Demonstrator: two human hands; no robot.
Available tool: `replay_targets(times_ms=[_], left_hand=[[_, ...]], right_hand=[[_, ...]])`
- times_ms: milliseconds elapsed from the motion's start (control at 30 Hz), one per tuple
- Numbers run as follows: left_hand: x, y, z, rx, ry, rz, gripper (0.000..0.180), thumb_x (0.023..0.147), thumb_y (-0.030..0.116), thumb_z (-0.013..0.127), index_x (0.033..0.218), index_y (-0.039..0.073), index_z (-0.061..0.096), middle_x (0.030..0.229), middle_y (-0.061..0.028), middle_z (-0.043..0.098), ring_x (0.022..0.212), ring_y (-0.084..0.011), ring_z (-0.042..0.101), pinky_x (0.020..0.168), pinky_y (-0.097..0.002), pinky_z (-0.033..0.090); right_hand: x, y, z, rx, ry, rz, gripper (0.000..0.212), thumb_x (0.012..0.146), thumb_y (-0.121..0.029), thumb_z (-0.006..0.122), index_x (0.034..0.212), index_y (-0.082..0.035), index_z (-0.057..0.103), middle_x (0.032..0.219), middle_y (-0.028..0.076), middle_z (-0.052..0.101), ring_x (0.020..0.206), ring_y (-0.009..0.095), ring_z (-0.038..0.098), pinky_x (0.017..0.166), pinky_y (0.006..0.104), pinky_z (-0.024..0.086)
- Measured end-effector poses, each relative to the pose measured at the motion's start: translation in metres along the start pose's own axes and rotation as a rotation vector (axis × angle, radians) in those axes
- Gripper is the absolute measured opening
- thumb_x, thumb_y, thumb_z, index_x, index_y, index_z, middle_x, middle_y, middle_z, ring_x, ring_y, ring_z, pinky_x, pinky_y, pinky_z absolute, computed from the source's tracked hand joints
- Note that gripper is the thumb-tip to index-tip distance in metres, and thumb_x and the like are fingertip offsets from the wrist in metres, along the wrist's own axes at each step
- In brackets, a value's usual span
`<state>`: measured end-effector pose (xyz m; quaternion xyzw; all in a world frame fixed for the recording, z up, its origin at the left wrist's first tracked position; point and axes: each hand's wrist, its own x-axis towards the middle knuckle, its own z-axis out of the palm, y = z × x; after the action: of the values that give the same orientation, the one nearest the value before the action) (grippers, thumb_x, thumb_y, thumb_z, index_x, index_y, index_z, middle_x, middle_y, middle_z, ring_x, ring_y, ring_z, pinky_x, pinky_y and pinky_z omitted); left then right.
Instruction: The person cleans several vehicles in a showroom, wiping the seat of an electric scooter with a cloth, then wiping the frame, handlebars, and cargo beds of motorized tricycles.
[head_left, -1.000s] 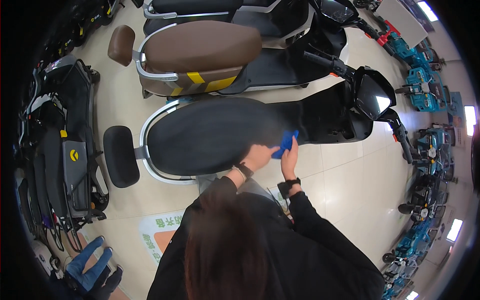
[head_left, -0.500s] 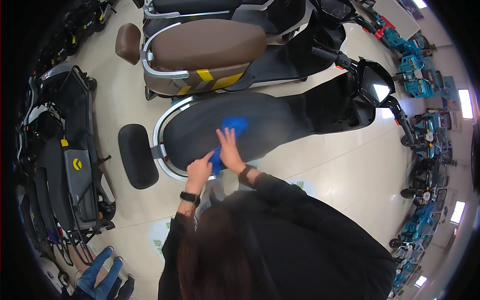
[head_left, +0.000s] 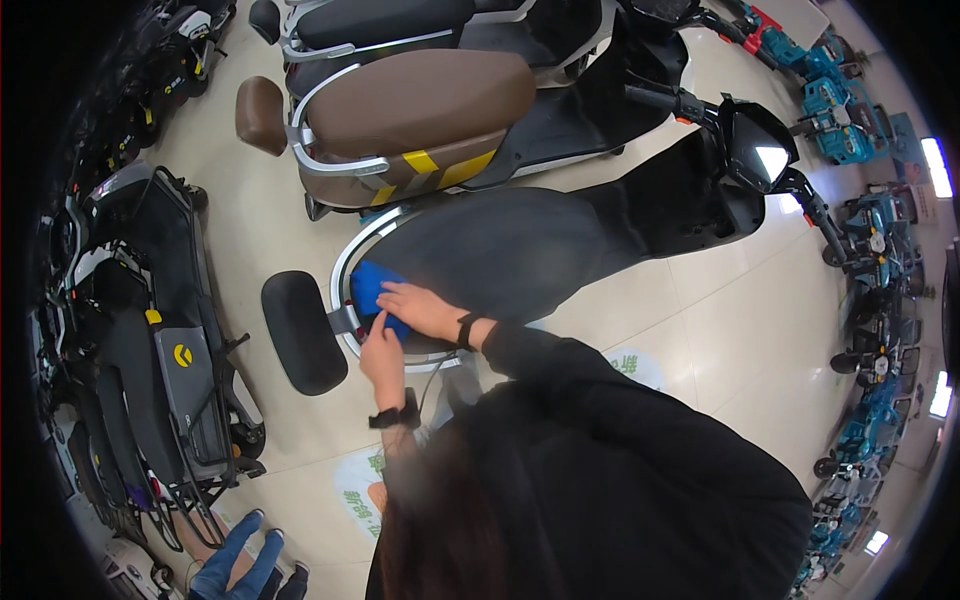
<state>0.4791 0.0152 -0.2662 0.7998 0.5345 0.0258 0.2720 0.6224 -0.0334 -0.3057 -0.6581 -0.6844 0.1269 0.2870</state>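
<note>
A blue cloth (head_left: 372,281) lies bunched on the rear end of a scooter's long black seat (head_left: 490,250), just inside the silver grab rail (head_left: 340,265). My right hand (head_left: 422,308) rests across the cloth from the right, its fingers stretched out and slightly apart. Below it, my left hand (head_left: 381,358) reaches up to the cloth's near edge with the index finger extended and the other fingers curled. It appears to pinch that edge, though the thumb is partly hidden. Behind the rail stands a black padded backrest (head_left: 304,332).
Close beyond is a scooter with a brown seat (head_left: 420,100) and brown backrest (head_left: 261,116). A grey-black scooter (head_left: 165,370) stands at the left. Another person's legs (head_left: 240,560) show at lower left. Teal vehicles (head_left: 870,340) line the right side. The handlebar (head_left: 755,150) juts out at right.
Both hands have come closer together. The right hand has moved left toward the seat's rear, and the blue cloth has shifted from mid-seat to beside the rail. The whole view has shifted slightly.
</note>
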Motion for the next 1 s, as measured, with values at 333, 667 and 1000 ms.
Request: replay_targets(times_ms=[333, 667, 1000], left_hand=[[0.021, 0.13, 0.112, 0.193, -0.323, 0.373, 0.041, 0.088, 0.02, 0.055, 0.128, 0.024, 0.058, 0.092, -0.0214, 0.07, 0.085, -0.043, 0.068, 0.075, -0.057, 0.053], [-0.011, 0.274, 0.218, 0.124, -0.501, 0.748, 0.039, 0.088, 0.021, 0.058, 0.127, 0.025, 0.06, 0.091, -0.017, 0.071, 0.083, -0.0372, 0.069, 0.073, -0.0508, 0.054], [0.017, 0.307, 0.219, 0.209, -0.258, 0.913, 0.037, 0.085, 0.015, 0.06, 0.119, 0.026, 0.068, 0.081, -0.0121, 0.071, 0.074, -0.0321, 0.07, 0.065, -0.0446, 0.055]], right_hand=[[-0.101, 0.109, -0.077, -0.201, 0.108, 0.213, 0.04, 0.088, -0.009, 0.052, 0.127, -0.006, 0.059, 0.134, 0.009, 0.058, 0.128, 0.03, 0.052, 0.105, 0.0387, 0.044], [-0.243, 0.182, -0.158, -0.565, 0.13, 0.568, 0.04, 0.085, -0.009, 0.054, 0.125, -0.004, 0.058, 0.136, 0.01, 0.055, 0.127, 0.032, 0.051, 0.099, 0.0396, 0.047], [-0.239, 0.213, -0.163, -0.225, 0.424, 1.025, 0.049, 0.085, -0.003, 0.055, 0.133, -0.001, 0.049, 0.128, 0.02, 0.054, 0.116, 0.039, 0.053, 0.097, 0.0438, 0.047]])
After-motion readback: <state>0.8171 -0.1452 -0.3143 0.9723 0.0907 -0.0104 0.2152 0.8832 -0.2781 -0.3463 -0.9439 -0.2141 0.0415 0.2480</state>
